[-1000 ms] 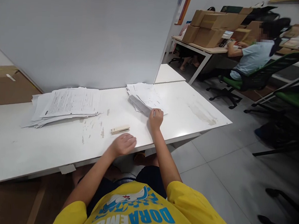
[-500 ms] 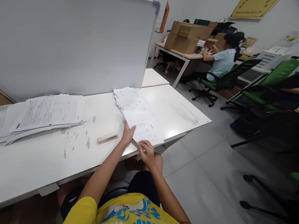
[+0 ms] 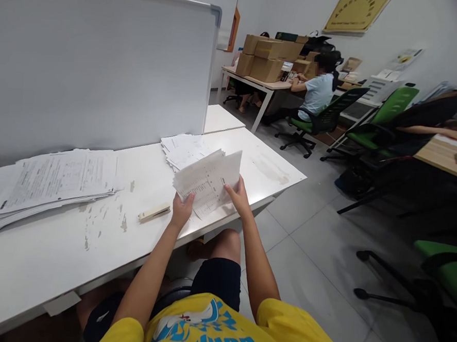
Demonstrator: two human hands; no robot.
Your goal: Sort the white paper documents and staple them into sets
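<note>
Between my two hands I hold several printed sheets of paper point(image 3: 208, 185), tilted up and bent, over the front edge of the white table point(image 3: 131, 247). My left hand point(image 3: 182, 208) grips their left edge, thumb on the front. On the right side my right hand point(image 3: 240, 196) pinches them, thumb in front and fingers behind. Just behind the held sheets lies a loose pile of papers point(image 3: 181, 148). A cream stapler point(image 3: 154, 213) rests on the table left of my left hand. Farther left is a thick stack of printed papers point(image 3: 57, 184).
A whiteboard point(image 3: 99, 65) stands along the table's back edge. Beyond, a person in a light blue shirt point(image 3: 319, 94) sits at a desk with cardboard boxes point(image 3: 266, 67). Green chairs point(image 3: 390, 111) and another person's arm point(image 3: 424, 130) are at the right.
The sheets have been lifted from lying low at the table edge to a raised, tilted position. My right hand has moved up to their right side. The view has shifted right.
</note>
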